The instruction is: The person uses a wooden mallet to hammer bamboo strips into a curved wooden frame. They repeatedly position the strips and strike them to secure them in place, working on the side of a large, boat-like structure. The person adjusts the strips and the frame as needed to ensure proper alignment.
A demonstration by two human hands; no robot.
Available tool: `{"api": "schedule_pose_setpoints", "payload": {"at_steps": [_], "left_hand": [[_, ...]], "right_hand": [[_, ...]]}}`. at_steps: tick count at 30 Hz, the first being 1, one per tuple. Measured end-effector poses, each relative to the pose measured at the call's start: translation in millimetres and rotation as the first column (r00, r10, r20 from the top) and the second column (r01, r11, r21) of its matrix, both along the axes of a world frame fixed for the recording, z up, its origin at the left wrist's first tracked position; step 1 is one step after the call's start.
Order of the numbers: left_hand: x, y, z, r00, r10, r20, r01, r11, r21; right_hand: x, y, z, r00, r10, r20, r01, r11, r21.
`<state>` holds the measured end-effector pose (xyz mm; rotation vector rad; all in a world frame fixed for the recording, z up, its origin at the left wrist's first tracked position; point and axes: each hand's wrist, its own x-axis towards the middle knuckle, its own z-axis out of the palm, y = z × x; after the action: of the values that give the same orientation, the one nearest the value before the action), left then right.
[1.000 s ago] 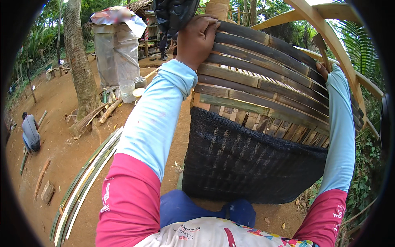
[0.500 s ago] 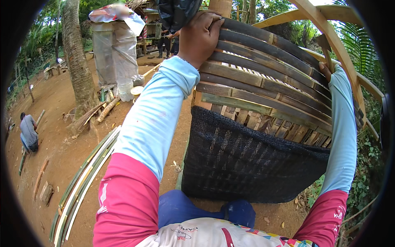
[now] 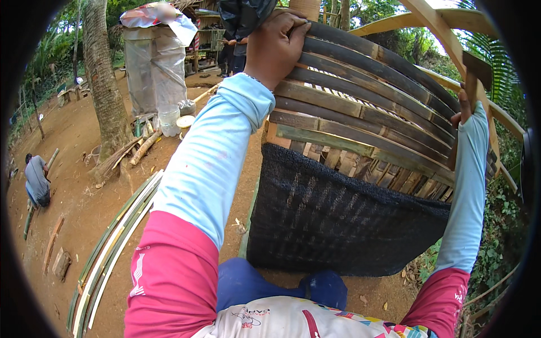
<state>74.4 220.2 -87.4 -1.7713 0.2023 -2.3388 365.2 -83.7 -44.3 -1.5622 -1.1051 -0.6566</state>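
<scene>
Dark split bamboo slats [image 3: 372, 74] run one above another across a frame, curving in the wide view. At their upper left end my left hand [image 3: 278, 48] grips the top slat against a wooden post [image 3: 305, 8], fingers bent over and thumb along it. My right hand [image 3: 463, 110] is closed around the handle of a hammer [image 3: 478, 69], its dark head raised beyond the right ends of the slats. The exact shape of the head is hard to make out. Below the slats hangs black mesh cloth [image 3: 344, 217], with upright bamboo strips [image 3: 360, 166] partly showing above it.
Long bamboo strips [image 3: 115, 248] lie on the dirt at left, beside short wood pieces [image 3: 62, 265]. A person [image 3: 37, 180] crouches farther left. Behind stand a tree trunk [image 3: 101, 73] and a plastic-wrapped structure [image 3: 155, 73]. A black plastic bag [image 3: 242, 19] hangs by my left hand; curved wooden strips [image 3: 439, 34] arch at upper right.
My right hand has risen and moved outward, lifting the hammer away from the slats' right ends. My left hand keeps its place on the top slat.
</scene>
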Motion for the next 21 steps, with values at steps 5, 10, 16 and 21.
{"api": "schedule_pose_setpoints", "payload": {"at_steps": [5,10,16,21], "left_hand": [[2,0,-1,0.999,-0.029,0.013,0.029,1.0,0.006],[3,-2,-1,0.999,-0.039,0.027,0.04,0.999,-0.02],[-1,-5,-2,1.0,-0.008,-0.015,0.007,0.998,-0.059],[2,-6,-4,0.996,-0.082,0.026,0.083,0.994,-0.065]], "right_hand": [[-95,-23,-101,0.504,0.827,-0.249,-0.787,0.558,0.263],[-183,-50,-225,-0.206,0.694,-0.69,-0.827,0.253,0.502],[-187,-51,-276,-0.208,0.639,-0.74,-0.686,0.444,0.576],[-220,-87,-291,-0.249,0.475,-0.844,-0.802,0.387,0.454]]}}
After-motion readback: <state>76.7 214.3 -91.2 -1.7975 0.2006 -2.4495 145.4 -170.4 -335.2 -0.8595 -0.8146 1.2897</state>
